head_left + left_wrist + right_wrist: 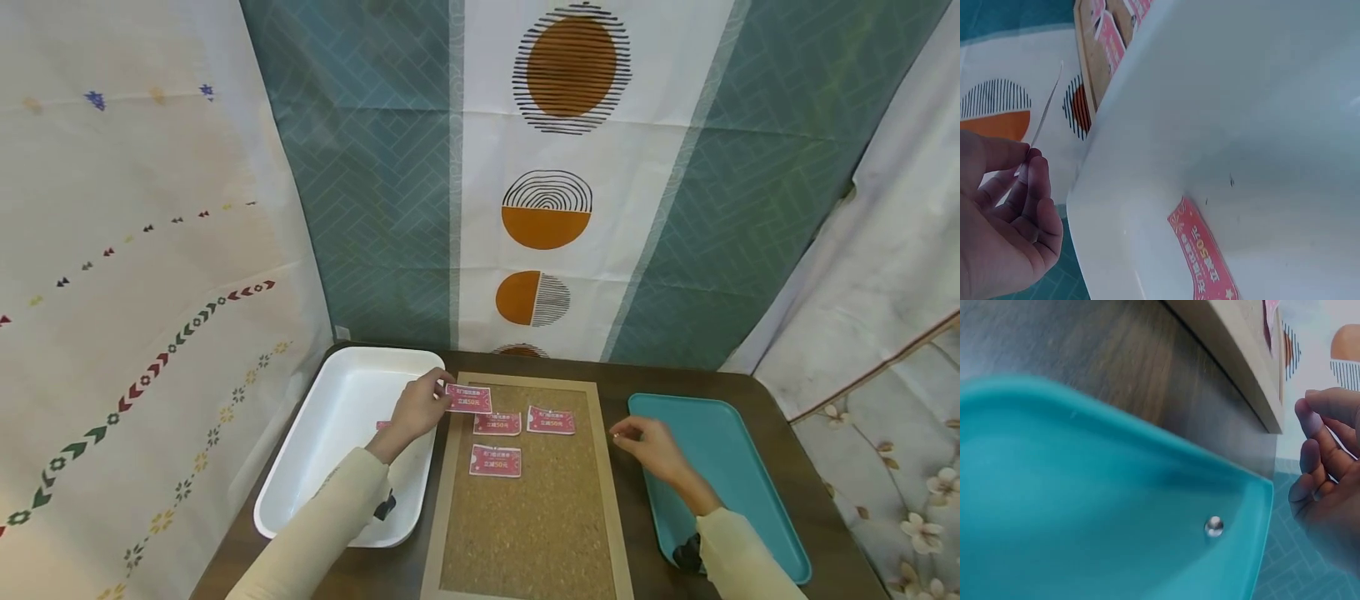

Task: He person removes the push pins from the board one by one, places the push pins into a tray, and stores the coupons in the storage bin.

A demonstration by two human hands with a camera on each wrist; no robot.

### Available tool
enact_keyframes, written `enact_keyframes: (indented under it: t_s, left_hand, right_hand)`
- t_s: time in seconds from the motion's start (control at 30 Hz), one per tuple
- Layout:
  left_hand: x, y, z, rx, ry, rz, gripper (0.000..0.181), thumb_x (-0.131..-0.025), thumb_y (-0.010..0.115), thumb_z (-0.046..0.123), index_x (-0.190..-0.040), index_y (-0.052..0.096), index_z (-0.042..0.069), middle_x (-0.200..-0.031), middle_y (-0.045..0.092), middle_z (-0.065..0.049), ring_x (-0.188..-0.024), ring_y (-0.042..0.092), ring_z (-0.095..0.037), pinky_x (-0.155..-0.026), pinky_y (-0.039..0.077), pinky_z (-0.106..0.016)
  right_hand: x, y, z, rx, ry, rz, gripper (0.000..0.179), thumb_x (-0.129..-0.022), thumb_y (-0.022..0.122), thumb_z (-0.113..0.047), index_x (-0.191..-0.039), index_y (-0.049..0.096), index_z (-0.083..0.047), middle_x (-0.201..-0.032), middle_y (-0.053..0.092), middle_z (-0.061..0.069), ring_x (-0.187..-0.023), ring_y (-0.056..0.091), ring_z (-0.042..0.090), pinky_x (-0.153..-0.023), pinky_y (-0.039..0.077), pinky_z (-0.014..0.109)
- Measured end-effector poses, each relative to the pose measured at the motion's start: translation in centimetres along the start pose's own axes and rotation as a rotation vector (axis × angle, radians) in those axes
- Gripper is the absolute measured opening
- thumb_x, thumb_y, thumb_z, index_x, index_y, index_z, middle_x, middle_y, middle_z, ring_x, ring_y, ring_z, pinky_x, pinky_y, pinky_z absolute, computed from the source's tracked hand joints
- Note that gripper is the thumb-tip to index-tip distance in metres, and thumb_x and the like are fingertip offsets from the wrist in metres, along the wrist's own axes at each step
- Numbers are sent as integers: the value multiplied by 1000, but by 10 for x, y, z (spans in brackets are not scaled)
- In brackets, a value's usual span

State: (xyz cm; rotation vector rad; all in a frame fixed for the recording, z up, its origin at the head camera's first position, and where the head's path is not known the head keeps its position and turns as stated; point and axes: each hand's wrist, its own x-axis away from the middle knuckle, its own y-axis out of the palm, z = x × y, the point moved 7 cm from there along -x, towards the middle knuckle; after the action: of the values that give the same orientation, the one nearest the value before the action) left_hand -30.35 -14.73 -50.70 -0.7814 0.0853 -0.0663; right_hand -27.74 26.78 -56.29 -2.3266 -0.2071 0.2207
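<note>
My left hand (420, 406) pinches the edge of a pink coupon (468, 398) between thumb and fingers, above the cork board's (555, 517) upper left corner. Seen nearly edge-on in the left wrist view, this coupon looks like a thin strip. Three more pink coupons lie on the board: one upper middle (497, 424), one upper right (551, 420), one lower left (495, 461). Just right of the board, my right hand (651, 450) holds thumb and index finger together, with a small shiny thumbtack (614, 434) at the tips, largely hidden by them.
A white tray (281, 492) stands left of the board, with a pink coupon (1200, 253) inside. To the right is a teal tray (738, 483), with a silver thumbtack (1214, 526) near one corner. Patterned cloth (390, 167) hangs behind the dark wooden table (795, 417).
</note>
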Motion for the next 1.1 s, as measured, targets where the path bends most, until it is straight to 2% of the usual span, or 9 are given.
enact_keyframes:
  t_s: [0.27, 0.47, 0.63, 0.73, 0.87, 1.1]
  left_hand:
    - [4, -17, -16, -7, -41, 22, 31, -99, 71, 12, -129, 66, 9, -103, 72, -11, -82, 66, -21, -66, 53, -31]
    - [8, -31, -34, -14, -83, 44, 32, -98, 72, 12, -130, 65, 8, -104, 72, -11, -84, 65, -21, -74, 58, -35]
    - [8, -44, -44, -38, -79, 55, 33, -99, 70, 11, -132, 64, 6, -106, 73, -13, -86, 67, -22, -80, 60, -39]
    - [10, -52, -50, -47, -80, 61, 33, -99, 69, 10, -131, 64, 4, -106, 73, -15, -86, 68, -24, -79, 60, -41]
    - [14, -58, -63, -50, -119, 57, 34, -99, 69, 10, -132, 63, 4, -107, 72, -16, -88, 68, -25, -77, 59, -39]
    - [20, -59, -87, -58, -177, 40, 34, -99, 70, 10, -132, 62, 2, -107, 71, -16, -88, 69, -24, -71, 59, -35]
  right_hand:
    - [6, -7, 13, -9, 17, 0, 12, -97, 74, -4, -108, 77, -3, -97, 75, 4, -86, 61, 15, -68, 51, 30]
    - [11, -13, 22, 14, 15, -3, 13, -96, 73, -3, -109, 77, -2, -98, 75, 4, -87, 63, 17, -68, 51, 30]
    - [13, -17, 29, 20, 24, 13, 11, -96, 74, -3, -106, 77, -2, -95, 75, 4, -85, 63, 15, -67, 51, 30]
    - [15, -19, 31, 28, 23, 21, 10, -96, 74, -5, -105, 77, -2, -94, 75, 5, -82, 63, 12, -65, 50, 29]
    - [18, -22, 35, 35, 29, 30, 7, -95, 75, -6, -102, 77, -3, -92, 75, 5, -80, 61, 10, -64, 49, 29]
    - [25, -25, 41, 51, 31, 31, 6, -95, 77, -5, -100, 77, -3, -93, 76, 6, -81, 64, 11, -66, 52, 28]
